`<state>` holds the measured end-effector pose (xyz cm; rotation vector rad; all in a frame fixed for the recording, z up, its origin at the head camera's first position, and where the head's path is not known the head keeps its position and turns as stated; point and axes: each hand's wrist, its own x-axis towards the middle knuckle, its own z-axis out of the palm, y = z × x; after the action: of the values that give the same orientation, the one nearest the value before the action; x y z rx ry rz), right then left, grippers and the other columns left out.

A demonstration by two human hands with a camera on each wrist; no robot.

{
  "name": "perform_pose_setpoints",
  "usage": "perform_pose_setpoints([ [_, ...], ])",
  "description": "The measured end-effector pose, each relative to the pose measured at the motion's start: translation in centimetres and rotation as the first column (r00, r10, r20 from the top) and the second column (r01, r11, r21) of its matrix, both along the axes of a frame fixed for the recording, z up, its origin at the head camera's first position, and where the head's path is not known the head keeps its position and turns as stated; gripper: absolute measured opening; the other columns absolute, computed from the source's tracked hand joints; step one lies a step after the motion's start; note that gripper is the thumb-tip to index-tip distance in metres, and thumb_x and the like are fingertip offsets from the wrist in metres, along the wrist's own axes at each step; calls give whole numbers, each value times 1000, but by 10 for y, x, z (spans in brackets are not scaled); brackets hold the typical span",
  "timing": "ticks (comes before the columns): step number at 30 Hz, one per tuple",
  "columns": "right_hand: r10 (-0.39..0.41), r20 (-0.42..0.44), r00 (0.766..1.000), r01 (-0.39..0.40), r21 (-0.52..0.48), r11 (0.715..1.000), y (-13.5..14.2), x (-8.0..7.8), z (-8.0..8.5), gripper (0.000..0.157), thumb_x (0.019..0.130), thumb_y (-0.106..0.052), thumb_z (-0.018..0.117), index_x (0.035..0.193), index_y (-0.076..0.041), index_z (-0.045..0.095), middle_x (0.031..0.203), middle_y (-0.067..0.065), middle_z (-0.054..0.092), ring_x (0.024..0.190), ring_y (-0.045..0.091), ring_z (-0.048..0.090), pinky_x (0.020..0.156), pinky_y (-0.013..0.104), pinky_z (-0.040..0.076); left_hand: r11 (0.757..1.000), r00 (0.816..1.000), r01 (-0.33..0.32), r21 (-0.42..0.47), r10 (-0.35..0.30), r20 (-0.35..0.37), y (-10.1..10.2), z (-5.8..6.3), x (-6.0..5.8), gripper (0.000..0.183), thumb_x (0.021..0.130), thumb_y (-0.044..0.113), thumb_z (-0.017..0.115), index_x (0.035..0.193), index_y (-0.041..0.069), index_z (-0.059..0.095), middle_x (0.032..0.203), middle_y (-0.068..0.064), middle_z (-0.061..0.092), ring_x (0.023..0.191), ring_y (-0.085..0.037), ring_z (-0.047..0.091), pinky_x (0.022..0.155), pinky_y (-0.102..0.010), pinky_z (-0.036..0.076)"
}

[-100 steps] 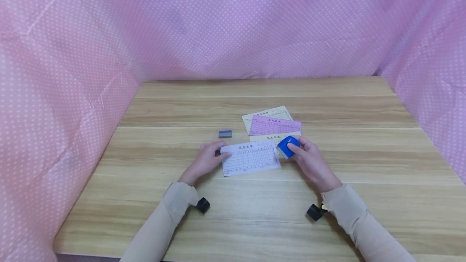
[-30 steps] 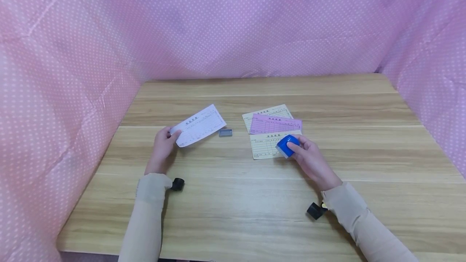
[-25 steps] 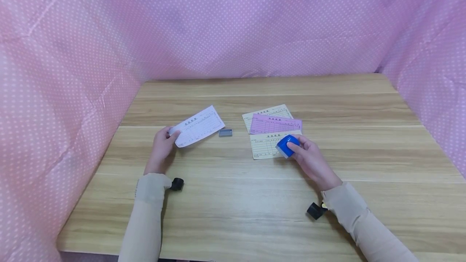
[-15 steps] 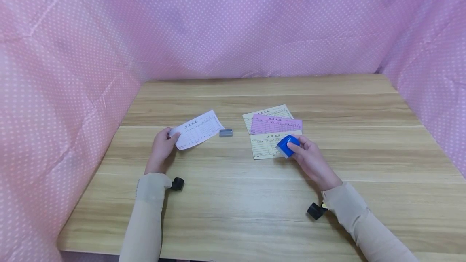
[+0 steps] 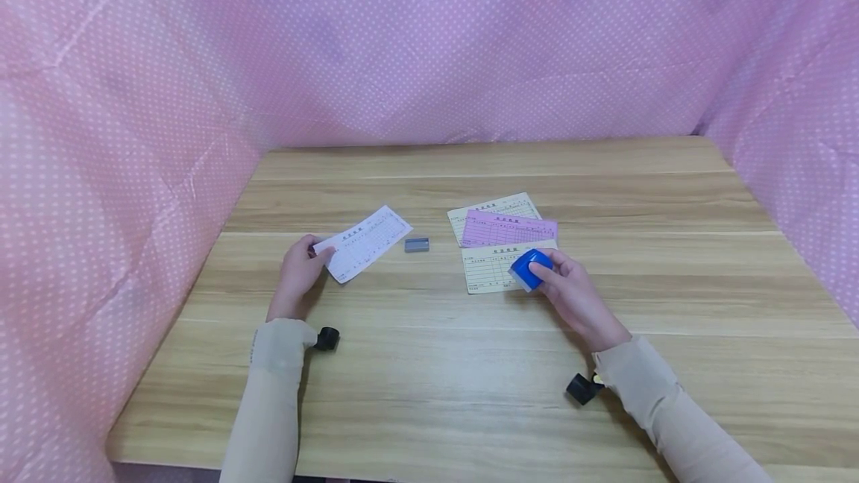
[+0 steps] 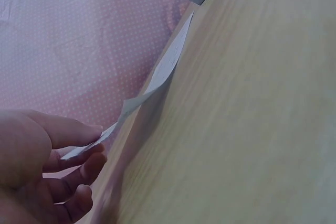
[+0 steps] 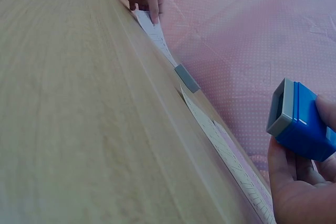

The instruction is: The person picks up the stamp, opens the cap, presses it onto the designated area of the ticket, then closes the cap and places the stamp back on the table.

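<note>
My left hand (image 5: 300, 273) pinches a white printed form slip (image 5: 365, 243) by its left end, thumb on top. The left wrist view shows the slip's paper (image 6: 169, 61) bending down from the fingers, its far end low at the tabletop. In my right hand (image 5: 582, 302) is a blue stamp (image 5: 533, 268), gripped between thumb and fingers. Its grey-rimmed face (image 7: 278, 109) is uncovered and points left. Under the stamp in the head view lies a pale yellow slip (image 5: 483, 271), partly hidden by it.
A purple slip (image 5: 506, 231) overlaps another pale yellow slip (image 5: 522, 204) behind the front one. The stamp's grey cap (image 5: 417, 245) lies between the white slip and these papers. Pink dotted cloth (image 5: 429, 43) rises behind the wooden table (image 5: 436, 393) and at both sides.
My left hand has carried the white slip left, off the front yellow slip. More recently the slip's far end has dropped toward the table and turned slightly. The right hand keeps still with the stamp.
</note>
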<state>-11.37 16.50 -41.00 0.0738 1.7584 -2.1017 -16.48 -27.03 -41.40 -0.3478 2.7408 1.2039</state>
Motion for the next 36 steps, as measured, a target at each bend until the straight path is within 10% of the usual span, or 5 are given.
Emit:
perform_pose_setpoints([
  [12, -2, -4, 1000, 2, 9, 1000, -1, 0, 0, 67, 100, -24, 53, 151, 1, 18, 155, 20, 26, 115, 3, 51, 95, 12, 47, 998, 998, 38, 49, -35, -61, -2, 0, 3, 42, 98, 16, 54, 135, -1, 49, 135, -25, 39, 129, -42, 42, 108, -53, 37],
  [36, -30, 26, 999, 28, 46, 999, -2, 0, 3, 64, 100, -25, 54, 148, 2, 22, 152, 17, 29, 116, 5, 50, 94, 12, 47, 998, 984, -4, 56, 14, -179, 8, 6, 3, 30, 97, 11, 56, 126, 3, 57, 119, -16, 59, 95, -21, 42, 76, -28, 35],
])
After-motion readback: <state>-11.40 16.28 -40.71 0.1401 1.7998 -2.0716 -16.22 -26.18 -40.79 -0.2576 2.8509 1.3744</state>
